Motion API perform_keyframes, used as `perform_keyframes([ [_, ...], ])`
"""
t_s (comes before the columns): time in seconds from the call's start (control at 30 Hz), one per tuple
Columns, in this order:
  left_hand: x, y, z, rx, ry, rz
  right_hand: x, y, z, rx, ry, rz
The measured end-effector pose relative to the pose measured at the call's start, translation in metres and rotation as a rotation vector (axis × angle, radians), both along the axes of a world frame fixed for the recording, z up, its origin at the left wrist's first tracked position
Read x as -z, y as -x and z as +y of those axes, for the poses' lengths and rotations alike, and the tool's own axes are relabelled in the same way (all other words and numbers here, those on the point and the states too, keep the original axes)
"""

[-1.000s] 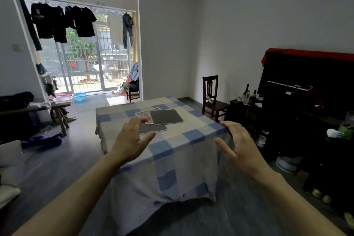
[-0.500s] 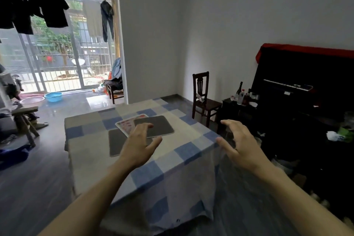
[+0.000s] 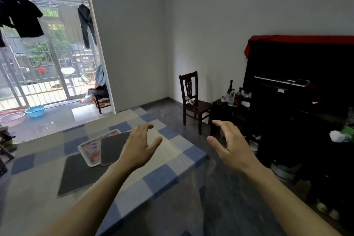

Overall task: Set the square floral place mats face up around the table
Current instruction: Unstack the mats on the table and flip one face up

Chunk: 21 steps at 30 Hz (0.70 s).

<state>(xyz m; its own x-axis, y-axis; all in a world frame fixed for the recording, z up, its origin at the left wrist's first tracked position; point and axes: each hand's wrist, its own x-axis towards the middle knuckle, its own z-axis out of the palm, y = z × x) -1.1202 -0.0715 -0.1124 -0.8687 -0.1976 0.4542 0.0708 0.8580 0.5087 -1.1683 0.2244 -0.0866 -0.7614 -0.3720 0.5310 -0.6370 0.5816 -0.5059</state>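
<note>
Three square place mats lie overlapped on the table (image 3: 162,176), which wears a blue and cream checked cloth. One mat (image 3: 91,149) shows its floral side. A second mat (image 3: 113,147) lies grey side up across it. The third mat (image 3: 78,174), also grey side up, sits nearest me, partly under the floral one. My left hand (image 3: 139,147) hovers over the right edge of the upper grey mat, fingers spread and relaxed, holding nothing. My right hand (image 3: 231,145) is held out past the table's right edge, over the floor, fingers loosely spread and empty.
A dark wooden chair (image 3: 191,99) stands by the far wall. Right of it are a low dark table with bottles (image 3: 232,96) and a black piano (image 3: 298,86) under a red cloth. A balcony door, hanging clothes and basins (image 3: 35,110) are at the left.
I have come closer to the table and the view has swung right. Both hands have reached forward; the left one now covers the edge of the upper grey mat.
</note>
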Motion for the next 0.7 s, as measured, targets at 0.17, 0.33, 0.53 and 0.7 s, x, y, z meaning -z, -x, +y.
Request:
perform_keyframes([
  [0.17,-0.004,0.090,0.046,-0.008,0.001,-0.022,-0.011,0.082,0.055,0.033,0.029,-0.008],
  [0.33,0.004,0.176,0.082,0.022,0.015,-0.013,-0.007,0.158,0.082,0.051,0.001,-0.017],
  [0.53,0.027,0.297,0.088,0.017,0.022,0.001,0.010,0.262,0.090,0.077,-0.030,-0.051],
  [0.7,0.034,0.414,0.077,0.033,0.031,0.022,0.010,0.367,0.081,0.085,-0.120,-0.055],
])
